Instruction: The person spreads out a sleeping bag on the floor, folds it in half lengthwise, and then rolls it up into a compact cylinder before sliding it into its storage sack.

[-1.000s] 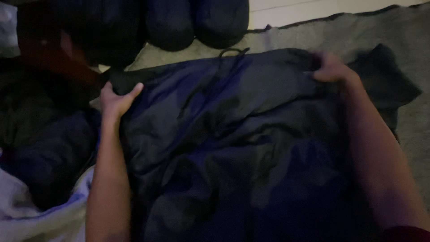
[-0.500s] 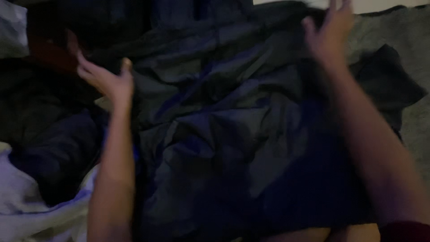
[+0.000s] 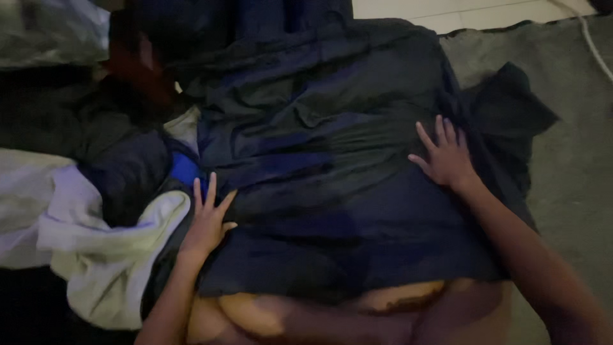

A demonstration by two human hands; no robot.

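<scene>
Directly below me lies the dark navy garment, spread wide over the grey blanket that covers the floor. Fabric thin, shiny, much creased; folds run across its middle. Its near edge reaches my knees, its far edge runs up toward the top of the view, where more dark cloth is piled.

My left hand rests flat on the garment's left edge, fingers released and spread, palm down, gripping nothing. My right hand lies flat on the right part of the garment, fingers likewise spread and loose, pressing the cloth and not clutching it. Both hands are well apart, one at each side of the garment.

Just left of my left hand: a pale crumpled cloth, white to yellowish, heaped on the near left. A small patch of bright blue fabric shows beside the garment's left edge, just beyond my left fingertips. Further left, more dark clothing, colour hard to tell in the dim light. Far left, a reddish-brown object, blurred, kind unclear.

Right of the garment a black piece of cloth pokes out onto the blanket. Far right, light tiled floor and a white cord crossing the blanket's corner.
</scene>
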